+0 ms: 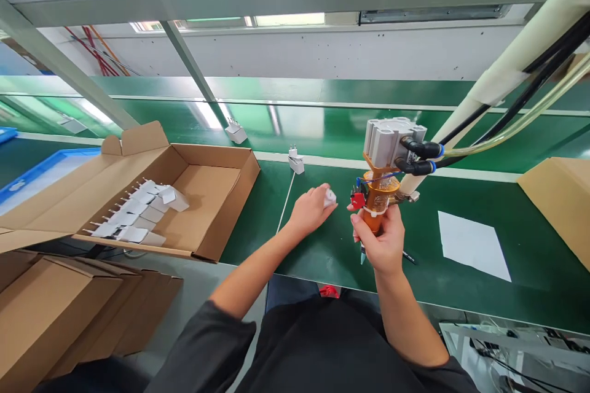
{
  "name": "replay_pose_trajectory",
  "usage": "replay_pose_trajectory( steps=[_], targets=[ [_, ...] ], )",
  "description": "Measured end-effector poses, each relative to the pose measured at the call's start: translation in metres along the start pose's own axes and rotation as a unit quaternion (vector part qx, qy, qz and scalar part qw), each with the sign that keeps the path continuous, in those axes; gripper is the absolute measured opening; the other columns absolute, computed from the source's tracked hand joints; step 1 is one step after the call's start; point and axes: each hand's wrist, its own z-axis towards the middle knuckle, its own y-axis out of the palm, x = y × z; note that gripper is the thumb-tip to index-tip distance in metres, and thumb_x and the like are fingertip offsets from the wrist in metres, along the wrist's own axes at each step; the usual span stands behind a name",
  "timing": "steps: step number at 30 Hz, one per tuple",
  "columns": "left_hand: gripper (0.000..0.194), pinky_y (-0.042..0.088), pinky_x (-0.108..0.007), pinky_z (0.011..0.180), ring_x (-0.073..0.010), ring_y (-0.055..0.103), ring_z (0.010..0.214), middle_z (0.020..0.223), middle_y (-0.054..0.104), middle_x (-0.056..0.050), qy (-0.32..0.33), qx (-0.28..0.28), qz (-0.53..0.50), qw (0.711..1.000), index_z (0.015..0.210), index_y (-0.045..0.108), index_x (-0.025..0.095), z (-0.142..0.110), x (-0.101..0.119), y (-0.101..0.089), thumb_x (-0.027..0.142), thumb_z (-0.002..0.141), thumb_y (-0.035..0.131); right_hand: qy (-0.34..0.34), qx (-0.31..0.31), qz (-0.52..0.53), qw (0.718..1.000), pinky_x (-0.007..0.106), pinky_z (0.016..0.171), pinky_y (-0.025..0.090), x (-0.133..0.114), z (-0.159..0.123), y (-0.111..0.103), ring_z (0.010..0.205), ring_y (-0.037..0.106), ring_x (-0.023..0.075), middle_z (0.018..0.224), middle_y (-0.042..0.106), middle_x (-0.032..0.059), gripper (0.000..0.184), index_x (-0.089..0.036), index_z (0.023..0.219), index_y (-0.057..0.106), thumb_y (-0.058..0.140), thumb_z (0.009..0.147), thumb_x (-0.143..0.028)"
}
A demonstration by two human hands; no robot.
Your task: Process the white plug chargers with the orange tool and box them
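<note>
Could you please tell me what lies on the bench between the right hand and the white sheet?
In the head view, a dark, pen-like stick lies there, close to the right hand.

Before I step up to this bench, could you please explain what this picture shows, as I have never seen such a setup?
No robot here: one head-worn camera looks forward and down at two bare hands. The right hand grips what looks like an amber-bodied pneumatic tool; the left hand holds a small white piece, mostly covered. On the green workbench lie a white paper sheet and, near the back, a white two-pin plug. At left, an open cardboard box holds more white plugs.
</note>
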Motion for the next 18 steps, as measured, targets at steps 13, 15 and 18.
replay_pose_trajectory(
  steps=[13,15,18],
  targets=[
    [0.076,0.028,-0.056,0.116,-0.0409,0.027,0.148,0.156,0.035,-0.025,-0.173,0.226,0.009,0.959,0.149,0.040,0.013,0.109,-0.045,0.008,0.047,0.088,0.068,-0.012,0.012,-0.059,0.998,0.023,0.042,0.047,0.008,0.003,-0.018,0.046,0.055,0.0100,0.087,0.074,0.0031,0.024,-0.022,0.104,0.059,0.070,0.084,-0.029],
    [0.088,0.033,-0.056,0.113,-0.0425,0.028,0.147,0.156,0.034,-0.027,-0.243,0.217,-0.021,0.945,0.155,0.029,0.013,0.113,-0.064,0.002,0.040,0.084,0.073,-0.015,0.014,-0.062,0.998,0.023,0.043,0.048,0.009,0.003,-0.020,0.049,0.058,0.0108,0.088,0.074,0.0037,0.024,-0.022,0.105,0.059,0.070,0.085,-0.028],
    [0.094,0.048,-0.047,0.099,-0.0375,0.054,0.128,0.139,0.055,-0.024,-0.294,0.118,-0.106,0.943,0.159,0.016,0.016,0.116,-0.086,-0.012,0.032,0.086,0.071,-0.019,0.015,-0.070,0.997,0.023,0.044,0.048,0.009,0.003,-0.021,0.053,0.060,0.0122,0.089,0.074,0.0046,0.025,-0.021,0.107,0.060,0.070,0.085,-0.027]
  ],
)
